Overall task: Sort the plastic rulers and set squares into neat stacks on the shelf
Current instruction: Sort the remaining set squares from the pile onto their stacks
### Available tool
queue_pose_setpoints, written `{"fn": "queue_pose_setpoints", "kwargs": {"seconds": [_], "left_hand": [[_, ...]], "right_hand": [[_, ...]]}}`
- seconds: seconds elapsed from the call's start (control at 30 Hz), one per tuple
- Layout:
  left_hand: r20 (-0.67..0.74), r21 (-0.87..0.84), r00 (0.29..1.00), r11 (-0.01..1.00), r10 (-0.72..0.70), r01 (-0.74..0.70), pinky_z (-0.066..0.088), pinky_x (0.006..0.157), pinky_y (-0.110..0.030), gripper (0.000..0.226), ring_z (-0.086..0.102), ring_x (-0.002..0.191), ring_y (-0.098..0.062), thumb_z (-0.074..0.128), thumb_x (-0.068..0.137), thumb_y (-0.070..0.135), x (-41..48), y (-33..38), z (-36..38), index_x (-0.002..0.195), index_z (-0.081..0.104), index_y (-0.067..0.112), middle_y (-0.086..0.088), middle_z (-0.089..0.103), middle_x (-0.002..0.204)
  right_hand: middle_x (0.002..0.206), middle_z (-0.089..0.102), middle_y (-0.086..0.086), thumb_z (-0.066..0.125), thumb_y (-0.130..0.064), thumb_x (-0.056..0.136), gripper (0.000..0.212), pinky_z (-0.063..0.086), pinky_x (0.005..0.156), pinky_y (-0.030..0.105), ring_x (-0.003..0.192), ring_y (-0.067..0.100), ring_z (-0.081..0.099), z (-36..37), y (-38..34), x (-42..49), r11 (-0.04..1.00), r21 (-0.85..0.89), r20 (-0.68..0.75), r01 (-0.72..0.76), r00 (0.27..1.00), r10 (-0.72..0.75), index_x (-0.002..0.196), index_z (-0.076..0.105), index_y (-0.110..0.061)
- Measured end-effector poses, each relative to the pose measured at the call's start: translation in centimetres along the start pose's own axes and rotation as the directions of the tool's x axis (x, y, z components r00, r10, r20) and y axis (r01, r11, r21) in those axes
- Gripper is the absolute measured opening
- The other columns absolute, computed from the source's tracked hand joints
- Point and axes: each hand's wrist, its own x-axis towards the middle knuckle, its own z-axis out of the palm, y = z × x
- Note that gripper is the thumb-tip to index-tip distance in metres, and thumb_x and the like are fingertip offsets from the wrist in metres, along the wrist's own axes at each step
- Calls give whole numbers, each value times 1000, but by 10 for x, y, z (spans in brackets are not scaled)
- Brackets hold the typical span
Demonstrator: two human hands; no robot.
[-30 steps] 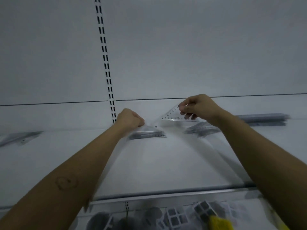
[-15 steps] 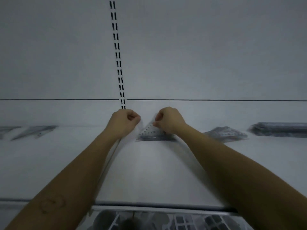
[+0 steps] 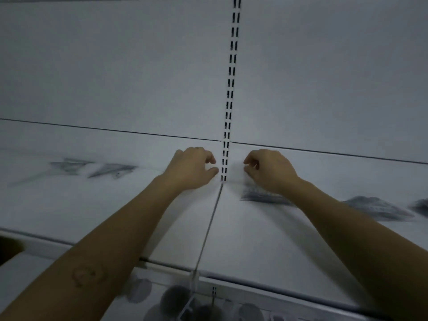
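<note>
- While both arms reach to the back of the shelf, the left hand and right hand hang on either side of the slotted upright; the left is at its 9 o'clock, the right at its 3 o'clock.
- Left hand: fingers curled, thumb stretched toward 3 o'clock, a small gap between thumb and forefinger; a pale blur sits in that gap, and whether anything is pinched there cannot be told.
- Right hand: fingers curled, tips turned toward 9 o'clock; a faint clear patch lies just beside them; whether the hand grips it cannot be told.
- One grey stack of set squares lies flat on the shelf at the right hand's 5 o'clock, partly hidden under the wrist; touching or apart is unclear.
- A second stack lies farther toward 3 o'clock, well apart from the first; a third stack is cut by the frame edge.
- Two blurred piles lie at the left hand's 9 o'clock, well apart from it, near the back of the shelf; their kind is too smeared to tell.
- A seam runs from the upright's foot toward 6 o'clock, between the two forearms.
- Dark round blurs show below the shelf's front edge at 6 o'clock; too blurred to name.
</note>
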Motion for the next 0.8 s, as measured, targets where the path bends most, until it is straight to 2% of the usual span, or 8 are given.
{"fn": "queue_pose_setpoints", "kwargs": {"seconds": [0.1,0.23,0.4,0.57,0.63,0.7,0.8], "left_hand": [[48,49,995,995,-91,89,34,101,-38,41,50,118,-19,51,91,49,-16,-59,-11,124,56,26,3,56,128],[59,90,980,978,-192,186,35,101,-39,42,47,120,-20,53,90,49,-46,-138,-23,125,55,26,2,54,129],[40,26,949,950,-313,312,43,93,-35,44,53,114,-22,62,83,47,-81,-237,-41,121,60,24,-3,58,124],[94,-69,902,901,-421,427,40,98,-34,50,52,118,-23,61,85,46,-92,-312,-54,128,54,22,-4,53,133],[40,-104,895,889,-444,446,39,101,-35,49,50,121,-23,60,88,41,-91,-333,-56,131,52,20,-5,52,136],[11,-39,879,878,-476,476,33,108,-40,52,42,131,-24,54,91,43,-89,-348,-51,138,46,22,-4,45,144],[160,127,828,843,-538,523,22,113,-49,55,31,138,-27,36,95,48,-88,-357,-39,146,32,27,-5,32,153]], "right_hand": [[103,63,-2,59,-32,90,25,48,83,30,95,17,59,9,-45,16,995,48,59,82,995,-85,111,64,-20],[114,61,-1,59,-35,91,30,46,86,28,100,15,58,41,-118,33,973,89,185,211,957,-225,118,62,-20],[126,56,3,57,-35,93,34,41,92,28,113,20,54,90,-204,64,947,131,306,292,897,-319,124,58,-20],[135,51,7,52,-33,95,37,37,102,34,122,26,47,137,-264,95,955,141,334,262,895,-295,131,52,-22],[140,45,6,47,-33,96,42,32,106,39,128,28,41,153,-277,103,962,100,319,254,907,-273,138,44,-24],[143,42,5,43,-33,97,45,28,107,41,131,29,37,168,-285,107,963,56,294,263,918,-268,142,39,-26],[144,43,5,38,-32,99,42,28,107,41,131,27,38,187,-286,105,967,88,279,240,926,-255,140,44,-25]]}}
